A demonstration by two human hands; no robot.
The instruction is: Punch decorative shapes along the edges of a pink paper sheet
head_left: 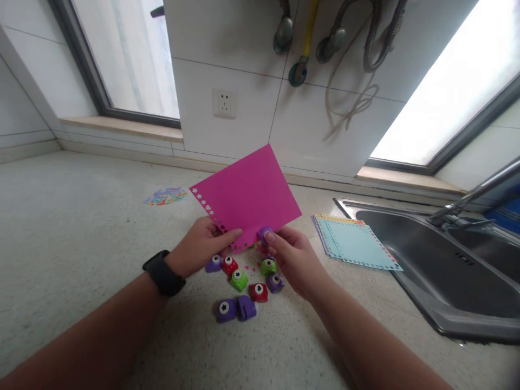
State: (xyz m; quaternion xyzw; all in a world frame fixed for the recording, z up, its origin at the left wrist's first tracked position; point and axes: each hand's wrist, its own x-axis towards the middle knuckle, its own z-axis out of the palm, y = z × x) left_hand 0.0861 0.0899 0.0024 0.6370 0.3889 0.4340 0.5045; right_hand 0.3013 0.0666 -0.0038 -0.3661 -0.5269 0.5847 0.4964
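My left hand (209, 242) grips a sheet of magenta paper (254, 187) by its near-left edge, thumb on top. Small cut-out shapes run along that left edge. In my right hand (294, 254) is a purple craft punch (265, 233), my thumb on its top at the paper's near edge. Below the paper, several more punches lie on the counter: a red punch (259, 292), a green punch (238, 279) and a purple punch (225, 309) among them. Tiny pink paper bits (247, 268) are scattered between them.
Right of my hands, a stack of punched coloured paper (357, 241) lies against the rim of a steel sink (430, 303) with a faucet (459, 208). Colourful confetti (166, 196) forms a pile at the left back. Behind stands a tiled wall with a socket (224, 103) and pipes.
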